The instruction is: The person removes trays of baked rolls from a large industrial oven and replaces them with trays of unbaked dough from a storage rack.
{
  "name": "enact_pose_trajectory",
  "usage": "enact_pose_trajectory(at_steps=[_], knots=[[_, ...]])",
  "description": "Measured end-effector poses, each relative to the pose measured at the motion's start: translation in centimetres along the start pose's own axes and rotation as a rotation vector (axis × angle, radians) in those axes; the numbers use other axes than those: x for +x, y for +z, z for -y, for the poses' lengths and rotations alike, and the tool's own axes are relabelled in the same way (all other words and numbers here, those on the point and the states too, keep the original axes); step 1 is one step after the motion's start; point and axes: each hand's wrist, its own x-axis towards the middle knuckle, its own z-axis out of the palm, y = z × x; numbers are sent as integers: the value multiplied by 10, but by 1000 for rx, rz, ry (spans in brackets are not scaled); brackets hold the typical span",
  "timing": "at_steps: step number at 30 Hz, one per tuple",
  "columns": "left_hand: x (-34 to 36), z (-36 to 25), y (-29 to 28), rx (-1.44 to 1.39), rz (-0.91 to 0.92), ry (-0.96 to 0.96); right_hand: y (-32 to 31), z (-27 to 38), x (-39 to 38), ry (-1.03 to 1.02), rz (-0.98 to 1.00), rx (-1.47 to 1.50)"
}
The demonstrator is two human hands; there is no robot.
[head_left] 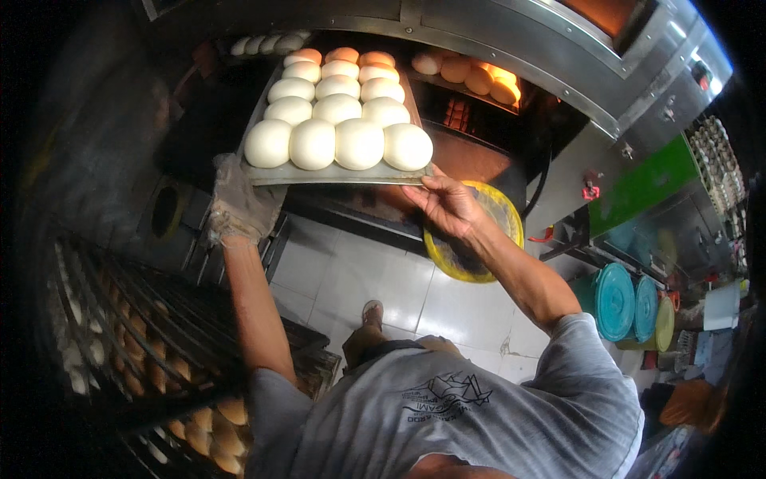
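A metal baking tray [343, 176] carries several rows of pale, round dough buns [359, 144]. Its far end reaches into the opening of an oven [463, 32], where the farthest buns glow orange. My left hand [242, 201], in a worn, stained glove, grips the tray's near left corner. Bare, my right hand [451, 203] holds the near right corner, thumb on the rim and fingers below. Inside the oven to the right, more buns [471, 76] sit under orange light; another row of buns [267, 44] shows at the far left.
Below the tray's right side stands a round yellow-rimmed container [511, 203]. A dark rack [152, 351] with browned buns [211, 431] is close on my left. At right are a steel cabinet [678, 207], stacked egg trays [714, 156] and turquoise lidded buckets [614, 303]. White tiles [367, 275] cover the floor.
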Motion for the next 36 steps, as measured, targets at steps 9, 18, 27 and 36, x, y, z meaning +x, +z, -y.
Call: enact_pose_trajectory(at_steps=[9, 18, 27, 36], knots=[[107, 25, 35, -489, 101, -361, 15, -39, 120, -139, -117, 122], [104, 49, 85, -2189, 106, -409, 15, -55, 147, -104, -195, 137], [99, 44, 88, -2084, 48, -411, 15, -52, 134, -99, -135, 149], [169, 79, 110, -1869, -31, -408, 15, -47, 172, -42, -187, -48]])
